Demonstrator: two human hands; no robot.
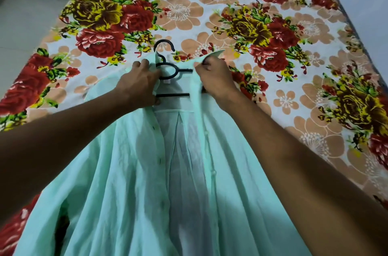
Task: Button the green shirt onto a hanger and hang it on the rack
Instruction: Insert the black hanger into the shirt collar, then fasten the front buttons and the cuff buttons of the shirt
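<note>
A pale green shirt [130,171] lies front-up and unbuttoned on the bed, collar away from me. A black plastic hanger [165,66] sits inside its neck, hook pointing away, with its bars showing between the open fronts. My left hand [138,83] grips the left collar and front edge beside the hanger. My right hand [214,79] pinches the right collar and the button placket. Small buttons run down the right front edge [213,171]; buttonholes mark the left edge. The hanger's shoulders are hidden under the fabric.
The shirt lies on a bed covered by a floral sheet [273,31] with red and yellow roses. A pale floor [25,14] runs along the bed's left side. No rack is in view.
</note>
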